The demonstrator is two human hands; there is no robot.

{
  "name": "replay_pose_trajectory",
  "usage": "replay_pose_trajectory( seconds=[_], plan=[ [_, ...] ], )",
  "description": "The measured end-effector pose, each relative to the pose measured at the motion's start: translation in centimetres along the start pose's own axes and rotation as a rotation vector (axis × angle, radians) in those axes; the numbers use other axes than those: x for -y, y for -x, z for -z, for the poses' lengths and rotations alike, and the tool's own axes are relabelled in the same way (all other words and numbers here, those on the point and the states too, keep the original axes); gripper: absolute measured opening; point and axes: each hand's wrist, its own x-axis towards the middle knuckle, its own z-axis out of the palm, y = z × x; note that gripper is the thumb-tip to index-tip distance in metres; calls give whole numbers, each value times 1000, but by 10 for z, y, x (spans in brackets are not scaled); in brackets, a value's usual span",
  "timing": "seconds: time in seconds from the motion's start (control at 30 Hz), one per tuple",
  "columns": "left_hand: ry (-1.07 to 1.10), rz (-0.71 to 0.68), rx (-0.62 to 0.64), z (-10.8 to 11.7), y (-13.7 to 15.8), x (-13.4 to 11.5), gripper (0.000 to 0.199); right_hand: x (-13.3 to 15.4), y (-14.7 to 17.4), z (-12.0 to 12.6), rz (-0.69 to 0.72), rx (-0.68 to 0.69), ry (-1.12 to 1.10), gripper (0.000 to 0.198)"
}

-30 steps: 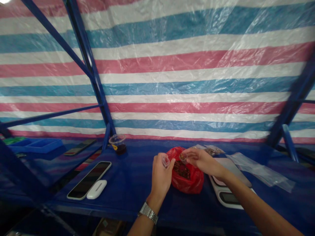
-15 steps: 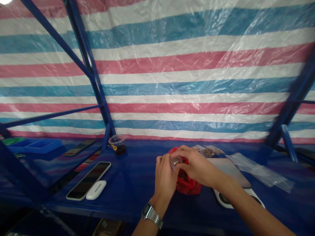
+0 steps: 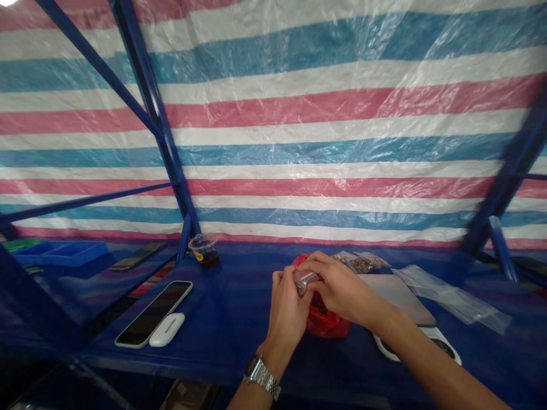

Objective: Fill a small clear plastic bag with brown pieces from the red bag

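My left hand (image 3: 287,304) and my right hand (image 3: 337,287) meet over a red plastic bag (image 3: 327,326) on the blue table. Between them they pinch a small clear plastic bag (image 3: 305,279), its top edge held by the fingers of both. Its contents are mostly covered by my fingers. Dark bits show inside the red bag below, partly behind my right hand. Beyond my right wrist lies a digital scale (image 3: 395,296) with a silver plate and white body, partly covered by my forearm.
Filled clear bags (image 3: 363,262) lie behind the scale, and flat clear bags (image 3: 453,296) to its right. At left are a phone (image 3: 154,313), a white earbud case (image 3: 167,330), a cup of dark liquid (image 3: 207,253) and a blue tray (image 3: 70,253). Blue metal posts (image 3: 164,142) flank the table.
The mouth of the small clear bag looks narrower and flatter between my fingers. Both hands have shifted only slightly; everything else stays in place.
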Motion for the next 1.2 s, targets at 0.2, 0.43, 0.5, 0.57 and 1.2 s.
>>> replay_pose_trajectory(
  seconds=[0.2,0.43,0.5,0.57,1.2],
  plan=[
    [-48,-32,54,-1,2,-5,18,13,2,11,-43,111,202,54],
    [-70,0,26,9,1,-5,4,4,2,21,-29,43,130,42],
    [-73,61,-23,12,2,-3,6,-4,2,18,-97,38,147,34],
    [-73,134,-68,12,5,-1,8,-12,3,11,-151,86,199,31],
    [320,455,-68,-7,9,5,27,-31,10,-20,-300,246,134,39]
  ],
)
